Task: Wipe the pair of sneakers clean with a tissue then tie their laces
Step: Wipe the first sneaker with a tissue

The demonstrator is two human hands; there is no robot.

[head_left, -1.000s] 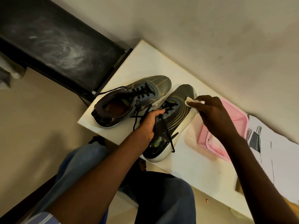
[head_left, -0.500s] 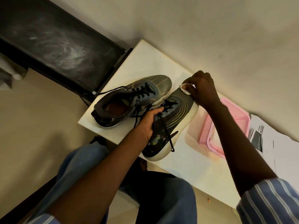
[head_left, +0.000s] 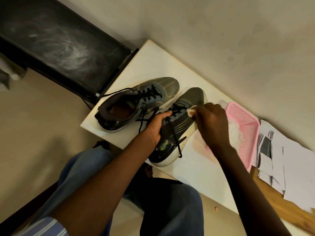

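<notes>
Two dark grey sneakers with black loose laces lie on a white table (head_left: 196,167). The left sneaker (head_left: 136,106) rests on its sole, its opening toward me. The right sneaker (head_left: 180,123) lies tipped on its side, white sole facing right. My left hand (head_left: 156,126) grips this right sneaker at its collar and lace area. My right hand (head_left: 211,123) pinches a small white tissue (head_left: 190,111) against the sneaker's upper, near the front laces.
A pink perforated plastic basket (head_left: 245,133) holding white tissue sits right of the shoes. Printed papers (head_left: 281,159) lie further right. A black board (head_left: 59,46) stands beside the table's left corner. A wall runs along the far edge. My blue-trousered knees sit under the near edge.
My right hand with the tissue has slid back from the right sneaker's toe tip down to the upper beside the laces. My left hand keeps its hold on the sneaker.
</notes>
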